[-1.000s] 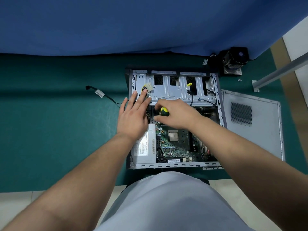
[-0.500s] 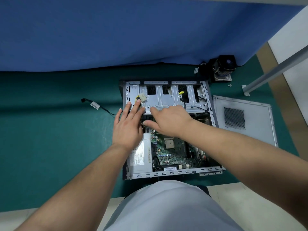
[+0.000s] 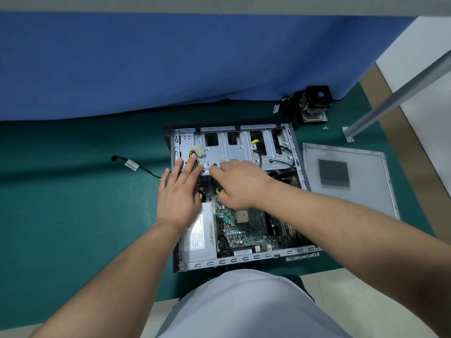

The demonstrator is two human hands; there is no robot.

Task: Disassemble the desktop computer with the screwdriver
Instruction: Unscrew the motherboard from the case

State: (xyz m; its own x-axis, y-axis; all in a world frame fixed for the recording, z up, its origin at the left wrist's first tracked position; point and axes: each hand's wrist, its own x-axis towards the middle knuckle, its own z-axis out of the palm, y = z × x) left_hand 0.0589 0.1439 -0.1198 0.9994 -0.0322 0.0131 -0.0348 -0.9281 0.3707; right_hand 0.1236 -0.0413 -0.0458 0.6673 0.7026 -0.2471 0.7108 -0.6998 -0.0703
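An open desktop computer case (image 3: 244,261) lies flat on the green mat, with its green motherboard (image 3: 246,228) and grey power supply (image 3: 199,237) showing. My left hand (image 3: 179,191) rests with straight fingers on the left end of the metal drive cage (image 3: 234,147), next to a white cable connector (image 3: 198,150). My right hand (image 3: 240,182) grips a yellow-and-black screwdriver (image 3: 218,190), mostly hidden under my fingers, at the lower edge of the cage. The screwdriver's tip is out of sight.
The removed side panel (image 3: 366,172) lies to the right of the case. A black cooler fan (image 3: 313,104) stands at the back right, with small screws (image 3: 325,128) beside it. A loose black cable (image 3: 131,164) lies left. A metal leg (image 3: 395,96) slants at right.
My right hand has shifted slightly toward the cage's lower edge and covers more of the screwdriver handle. My head has tipped up, so the case sits lower in view. My left hand has stayed put.
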